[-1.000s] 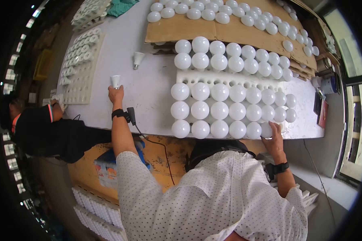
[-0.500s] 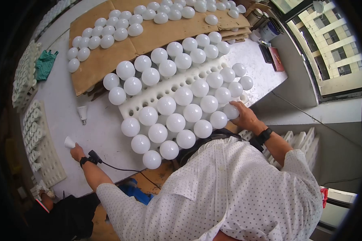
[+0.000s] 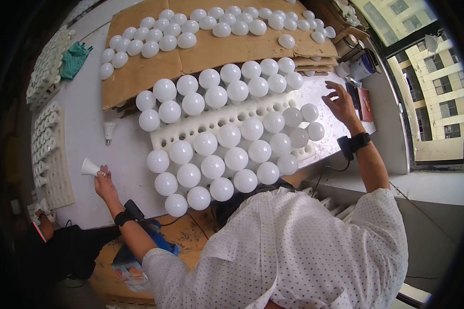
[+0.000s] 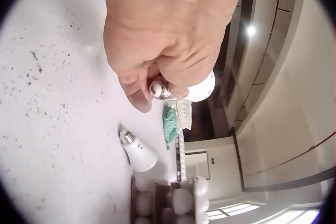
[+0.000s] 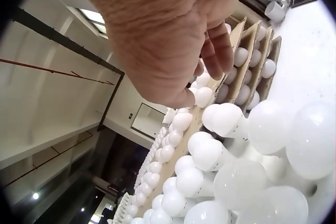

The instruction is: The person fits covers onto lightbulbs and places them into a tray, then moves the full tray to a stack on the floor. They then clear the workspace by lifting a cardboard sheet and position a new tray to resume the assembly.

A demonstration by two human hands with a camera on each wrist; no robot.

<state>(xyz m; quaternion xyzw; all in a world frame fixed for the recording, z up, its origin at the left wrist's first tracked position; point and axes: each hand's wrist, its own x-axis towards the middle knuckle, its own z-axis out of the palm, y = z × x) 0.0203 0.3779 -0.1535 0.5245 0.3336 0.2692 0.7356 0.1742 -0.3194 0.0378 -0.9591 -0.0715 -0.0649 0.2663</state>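
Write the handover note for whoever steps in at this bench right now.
Left hand: grips the held bulb by its screw base, at the table's left side.
Right hand: open, raised, empty, near the table's right end.
Foam tray: round bulbs fill most holes; one row shows bare holes.
Loose bulb lies on the table beyond the left hand.
Left, probably: the held bulb, the loose one, the bare row.

The right hand [image 3: 340, 103] has lifted off the bulbs [image 3: 287, 165] in the foam tray [image 3: 227, 117], now raised with fingers spread.
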